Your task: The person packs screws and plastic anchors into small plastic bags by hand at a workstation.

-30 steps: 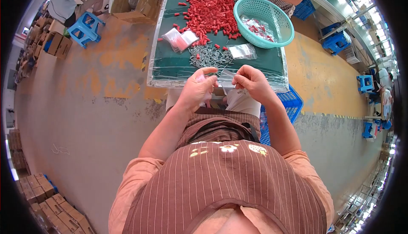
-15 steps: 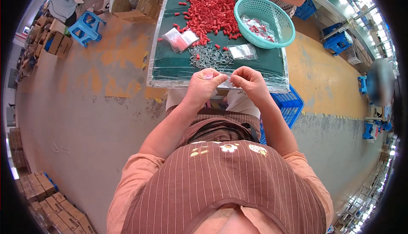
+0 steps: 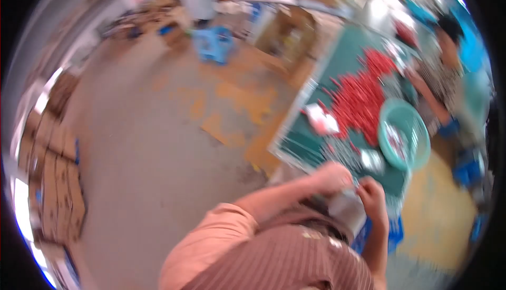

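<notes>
The view is smeared by motion. My left hand [image 3: 334, 178] and my right hand [image 3: 371, 195] meet at the table's near edge, fingers closed in a pinch. Between them is a small clear plastic bag [image 3: 355, 183], mostly hidden by the fingers. Just beyond lie grey screws [image 3: 342, 154] in a loose pile. A flat clear bag [image 3: 372, 160] rests beside the screws, near my right hand. Farther up spreads a large heap of red wall plugs [image 3: 358, 103]. More small bags [image 3: 320, 119] lie at the heap's left side.
A turquoise basket [image 3: 426, 137] with filled bags stands at the green table's [image 3: 296, 145] right side. A blue crate [image 3: 395, 232] is below the edge. Another person [image 3: 448, 74] sits across at the right; one more is at the back near a blue stool [image 3: 212, 45].
My head has turned left and tilted, so the table and hands now appear farther right and slanted. Both hands stay pinched together around the small bag.
</notes>
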`<action>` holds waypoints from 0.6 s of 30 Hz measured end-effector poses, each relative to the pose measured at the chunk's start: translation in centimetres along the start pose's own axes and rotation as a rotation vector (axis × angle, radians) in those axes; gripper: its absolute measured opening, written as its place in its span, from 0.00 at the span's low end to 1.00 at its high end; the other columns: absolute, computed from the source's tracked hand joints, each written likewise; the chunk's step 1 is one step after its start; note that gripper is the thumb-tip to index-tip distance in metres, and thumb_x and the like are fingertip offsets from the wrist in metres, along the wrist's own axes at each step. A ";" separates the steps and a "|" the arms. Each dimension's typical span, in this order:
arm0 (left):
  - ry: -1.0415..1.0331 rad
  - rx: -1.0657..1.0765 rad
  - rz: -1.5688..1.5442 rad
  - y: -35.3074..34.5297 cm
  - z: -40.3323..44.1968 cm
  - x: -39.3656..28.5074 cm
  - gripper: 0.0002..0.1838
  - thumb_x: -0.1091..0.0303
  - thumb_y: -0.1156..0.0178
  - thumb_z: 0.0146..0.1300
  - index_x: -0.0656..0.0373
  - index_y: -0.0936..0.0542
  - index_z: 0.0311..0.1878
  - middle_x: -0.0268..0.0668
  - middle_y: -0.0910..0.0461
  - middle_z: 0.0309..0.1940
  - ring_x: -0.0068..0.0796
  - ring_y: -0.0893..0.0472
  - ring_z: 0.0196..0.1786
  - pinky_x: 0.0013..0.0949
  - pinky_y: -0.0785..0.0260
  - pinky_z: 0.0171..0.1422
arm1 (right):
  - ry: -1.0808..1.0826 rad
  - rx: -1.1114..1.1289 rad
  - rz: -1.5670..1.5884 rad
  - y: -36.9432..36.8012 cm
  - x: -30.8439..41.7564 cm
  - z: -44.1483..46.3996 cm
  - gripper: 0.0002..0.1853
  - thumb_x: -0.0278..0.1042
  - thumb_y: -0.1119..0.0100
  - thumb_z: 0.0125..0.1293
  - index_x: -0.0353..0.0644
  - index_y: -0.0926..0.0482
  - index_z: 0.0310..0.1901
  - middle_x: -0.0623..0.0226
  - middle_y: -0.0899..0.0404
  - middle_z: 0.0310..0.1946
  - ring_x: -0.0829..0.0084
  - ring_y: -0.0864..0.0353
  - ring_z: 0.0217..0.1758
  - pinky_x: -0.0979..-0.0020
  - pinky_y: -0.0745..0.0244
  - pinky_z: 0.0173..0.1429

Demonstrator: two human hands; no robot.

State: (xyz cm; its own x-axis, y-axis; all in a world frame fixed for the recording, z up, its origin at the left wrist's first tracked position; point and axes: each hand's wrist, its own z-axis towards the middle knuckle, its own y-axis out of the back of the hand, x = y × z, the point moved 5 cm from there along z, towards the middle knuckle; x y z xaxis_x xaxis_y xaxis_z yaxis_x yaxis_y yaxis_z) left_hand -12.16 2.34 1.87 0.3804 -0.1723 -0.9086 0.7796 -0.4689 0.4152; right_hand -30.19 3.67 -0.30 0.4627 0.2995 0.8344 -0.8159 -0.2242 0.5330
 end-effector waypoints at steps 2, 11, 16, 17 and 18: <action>-0.080 -0.050 0.096 -0.9 1.1 2.0 0.12 0.61 0.40 0.50 0.59 0.15 0.30 0.48 0.18 0.29 0.48 0.17 0.36 0.43 0.25 0.43 | -0.150 0.036 0.082 -0.1 0.0 0.0 0.04 0.25 0.41 0.58 0.34 0.25 0.30 0.66 0.24 0.22 0.78 0.26 0.26 0.73 0.30 0.33; -0.044 -0.100 0.137 -1.3 1.0 2.3 0.08 0.64 0.37 0.46 0.58 0.16 0.27 0.45 0.19 0.24 0.46 0.18 0.31 0.41 0.25 0.39 | -0.163 0.175 0.112 -0.8 0.0 0.3 0.01 0.21 0.43 0.62 0.35 0.25 0.34 0.71 0.23 0.26 0.81 0.25 0.29 0.78 0.29 0.35; 0.048 -0.227 -0.183 -1.9 0.7 4.0 0.07 0.69 0.32 0.44 0.61 0.20 0.22 0.40 0.20 0.20 0.35 0.20 0.25 0.35 0.26 0.35 | 0.030 -0.328 -0.134 0.5 1.3 -0.2 0.04 0.24 0.41 0.61 0.34 0.25 0.35 0.67 0.26 0.27 0.76 0.28 0.29 0.73 0.32 0.36; 0.060 -0.257 -0.259 -2.5 0.8 4.5 0.07 0.69 0.32 0.45 0.61 0.20 0.23 0.39 0.20 0.20 0.33 0.20 0.24 0.35 0.27 0.34 | -0.045 -0.313 -0.102 0.4 0.9 -0.6 0.05 0.25 0.41 0.62 0.34 0.26 0.35 0.68 0.26 0.26 0.77 0.29 0.28 0.73 0.32 0.35; 0.072 -0.285 -0.336 -3.3 0.9 5.0 0.07 0.70 0.31 0.46 0.61 0.20 0.24 0.38 0.21 0.19 0.30 0.21 0.24 0.34 0.27 0.33 | -0.122 -0.299 -0.071 0.2 0.5 -1.0 0.05 0.26 0.41 0.63 0.34 0.26 0.35 0.68 0.27 0.26 0.77 0.30 0.28 0.73 0.33 0.35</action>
State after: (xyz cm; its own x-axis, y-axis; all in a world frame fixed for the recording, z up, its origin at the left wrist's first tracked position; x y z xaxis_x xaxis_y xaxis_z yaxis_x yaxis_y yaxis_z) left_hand -13.23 2.27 -4.10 0.1086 0.0141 -0.9940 0.9679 -0.2297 0.1024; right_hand -30.50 4.75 0.13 0.5451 0.1874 0.8172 -0.8376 0.0809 0.5402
